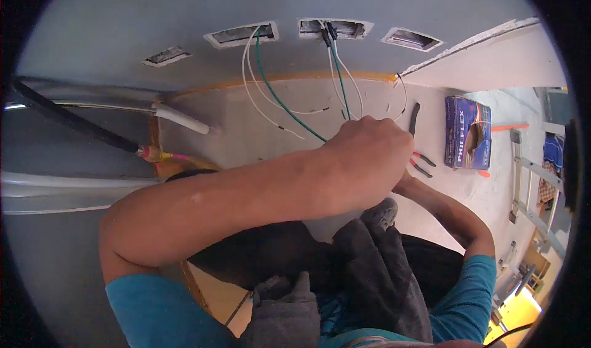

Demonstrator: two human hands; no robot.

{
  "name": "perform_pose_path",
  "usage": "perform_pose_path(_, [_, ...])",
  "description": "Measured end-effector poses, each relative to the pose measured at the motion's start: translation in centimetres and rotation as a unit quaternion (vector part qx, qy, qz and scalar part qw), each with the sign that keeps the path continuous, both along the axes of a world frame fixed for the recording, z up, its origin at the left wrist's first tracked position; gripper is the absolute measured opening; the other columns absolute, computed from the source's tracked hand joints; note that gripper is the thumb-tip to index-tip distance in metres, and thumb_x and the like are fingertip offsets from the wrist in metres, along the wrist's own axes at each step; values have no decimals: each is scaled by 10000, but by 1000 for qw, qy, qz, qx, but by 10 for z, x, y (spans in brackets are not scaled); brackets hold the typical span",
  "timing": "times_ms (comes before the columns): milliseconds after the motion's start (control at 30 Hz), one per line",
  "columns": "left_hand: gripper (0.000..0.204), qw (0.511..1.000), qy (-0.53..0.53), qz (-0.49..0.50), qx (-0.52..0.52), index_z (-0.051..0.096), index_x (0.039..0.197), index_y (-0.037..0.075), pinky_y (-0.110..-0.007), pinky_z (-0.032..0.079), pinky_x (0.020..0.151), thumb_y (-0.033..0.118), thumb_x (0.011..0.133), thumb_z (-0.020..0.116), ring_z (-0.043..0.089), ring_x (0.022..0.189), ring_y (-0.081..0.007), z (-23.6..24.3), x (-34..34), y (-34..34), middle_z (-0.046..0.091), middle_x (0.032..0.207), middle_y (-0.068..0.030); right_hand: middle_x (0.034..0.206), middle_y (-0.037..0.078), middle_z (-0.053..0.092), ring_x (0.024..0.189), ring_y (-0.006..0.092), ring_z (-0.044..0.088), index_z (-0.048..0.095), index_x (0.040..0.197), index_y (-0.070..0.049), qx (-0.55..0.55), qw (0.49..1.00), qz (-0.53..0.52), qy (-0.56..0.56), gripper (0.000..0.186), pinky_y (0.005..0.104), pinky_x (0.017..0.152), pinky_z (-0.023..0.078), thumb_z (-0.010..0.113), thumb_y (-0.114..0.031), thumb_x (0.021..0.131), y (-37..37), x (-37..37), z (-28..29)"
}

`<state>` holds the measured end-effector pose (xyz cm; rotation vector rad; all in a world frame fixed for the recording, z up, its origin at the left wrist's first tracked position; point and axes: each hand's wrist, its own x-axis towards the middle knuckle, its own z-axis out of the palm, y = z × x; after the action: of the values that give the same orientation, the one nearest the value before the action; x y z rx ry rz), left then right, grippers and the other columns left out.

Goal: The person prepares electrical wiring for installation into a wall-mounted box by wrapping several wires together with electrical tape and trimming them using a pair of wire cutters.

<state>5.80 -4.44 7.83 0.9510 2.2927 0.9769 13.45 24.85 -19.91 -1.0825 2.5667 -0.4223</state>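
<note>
My left arm reaches across the middle to my left hand (372, 148), closed with its knuckles up and its fingertips out of sight. Green wire (340, 71) and white wires (356, 83) hang from a wall box opening (308, 28) and run down behind this hand. My right hand (403, 184) is mostly covered by the left one, so its fingers cannot be seen. Just right of my hands show red-and-black tool handles (423, 162), like those of pliers; whether they are held or lying is unclear. A black-handled tool (414, 119) lies on the floor above them.
More white and green wires (265, 77) droop from another box opening (243, 35). A blue-and-red cardboard box (468, 132) sits at right, near a ladder (535, 182). White conduit (181, 118) and a thick black cable (74, 115) are at left. Wire scraps dot the floor.
</note>
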Motion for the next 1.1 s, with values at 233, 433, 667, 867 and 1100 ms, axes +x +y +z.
perform_pose_path(233, [128,1000,18,-21,12,666,859,14,-516,531,771,109,791,717,687,862,-413,-1,-2,-4,687,841,-222,1123,176,678,1068,368,623,667,1090,-65,-29,997,-22,-73,230,467,952,477,559,-110,892,-3,-1,-3])
perform_pose_path(433, [157,992,-33,-99,-76,669,866,17,-518,534,766,135,788,737,691,876,-419,7,-7,-6,687,865,-207,1108,189,652,1059,376,621,634,1172,-66,88,970,-222,-49,287,483,924,504,654,-202,920,19,-25,22])
perform_pose_path(667, [193,979,-54,-180,-84,631,974,17,-501,496,896,143,855,716,622,1025,-415,-9,4,-24,657,1027,-214,1114,220,646,1068,418,612,606,1173,-6,114,949,-294,-21,421,495,906,497,735,-268,869,115,-44,-7])
perform_pose_path(867, [333,969,-52,-188,-152,621,1136,25,-482,490,947,183,865,731,619,1093,-408,-2,-2,-10,653,1105,-215,1150,205,646,1119,385,606,612,1192,-49,190,933,-298,-72,412,487,937,496,713,-311,891,143,-35,-7])
perform_pose_path(1100, [456,965,-81,-143,-202,618,1240,29,-463,495,959,282,882,742,633,1104,-390,-16,-23,-20,668,1157,-211,1214,177,566,1174,383,562,531,1230,-53,255,944,-204,-58,686,499,932,496,889,-313,706,122,-23,-12])
